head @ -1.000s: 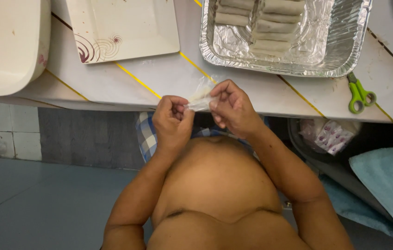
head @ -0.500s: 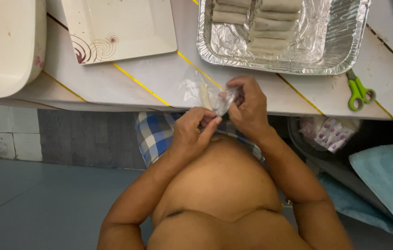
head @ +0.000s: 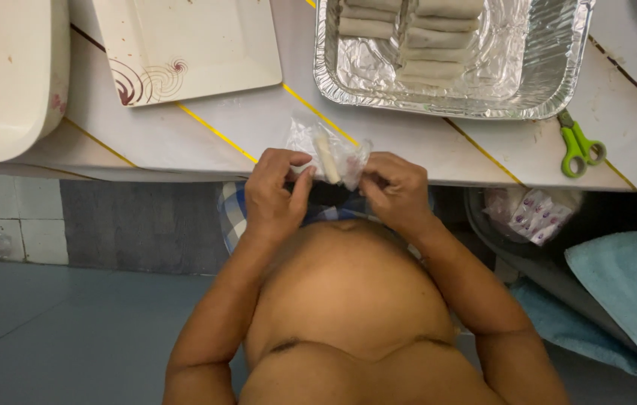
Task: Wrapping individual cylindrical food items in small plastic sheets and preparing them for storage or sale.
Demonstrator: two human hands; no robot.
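At the counter's front edge, my left hand (head: 277, 191) and my right hand (head: 392, 187) hold a small clear plastic wrapper (head: 333, 154) between them. A pale stick-shaped piece lies inside the wrapper. Each hand pinches one side of the plastic with its fingertips. Beyond them sits a foil tray (head: 543, 82) with several pale rolls (head: 416, 37) lined up in it.
A square white plate (head: 198, 45) with a swirl pattern lies at the back left, beside a large white basin (head: 3, 82). Green scissors (head: 579, 146) rest on the counter at the right. Below are a bin with plastic packets (head: 532, 214) and a blue towel (head: 626, 292).
My hands have shifted along the counter edge and spread the wrapper apart; the left hand rose back up to the plastic, and the pale stick now shows inside.
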